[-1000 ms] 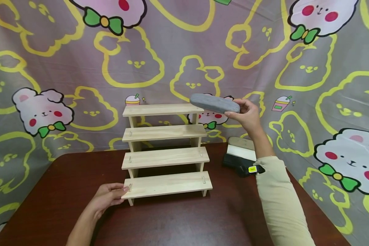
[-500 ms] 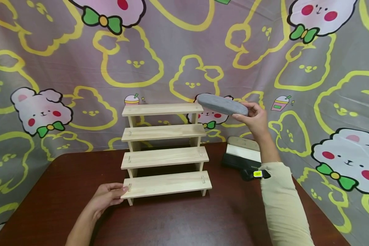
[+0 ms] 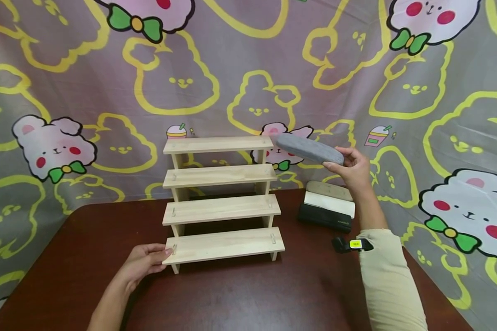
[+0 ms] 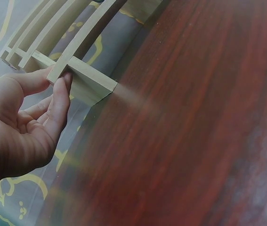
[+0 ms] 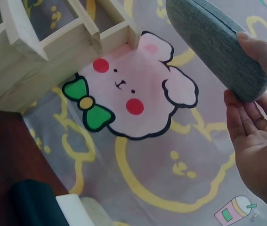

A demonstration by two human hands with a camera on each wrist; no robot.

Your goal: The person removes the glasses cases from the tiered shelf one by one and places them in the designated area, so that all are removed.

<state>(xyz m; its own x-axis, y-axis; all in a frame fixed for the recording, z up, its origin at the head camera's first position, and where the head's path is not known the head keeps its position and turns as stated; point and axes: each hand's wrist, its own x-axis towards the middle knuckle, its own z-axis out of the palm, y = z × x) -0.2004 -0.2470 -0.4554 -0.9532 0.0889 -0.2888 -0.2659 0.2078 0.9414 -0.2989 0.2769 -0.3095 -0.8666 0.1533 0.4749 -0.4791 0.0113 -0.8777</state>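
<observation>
My right hand [image 3: 354,170] grips one end of a grey glasses case [image 3: 308,148], holding it in the air to the right of the wooden shelf's top tier. Grey fabric and a lengthwise seam show on the glasses case [image 5: 213,44] in the right wrist view. The pale wooden step shelf [image 3: 221,209] stands on the table against the back cloth, its tiers bare. At its lowest board's left end, my left hand [image 3: 142,264] pinches the corner between thumb and fingers. The left wrist view shows the same hand [image 4: 29,117] at the board's end.
Right of the shelf, a beige case [image 3: 329,189], a white case [image 3: 329,203] and a black case [image 3: 325,218] lie side by side on the dark red-brown table [image 3: 232,294]. A patterned cloth [image 3: 248,55] hangs close behind the shelf.
My right hand has moved right and slightly down with the grey glasses case, away from the top tier. My left hand stays at the lowest board's corner.
</observation>
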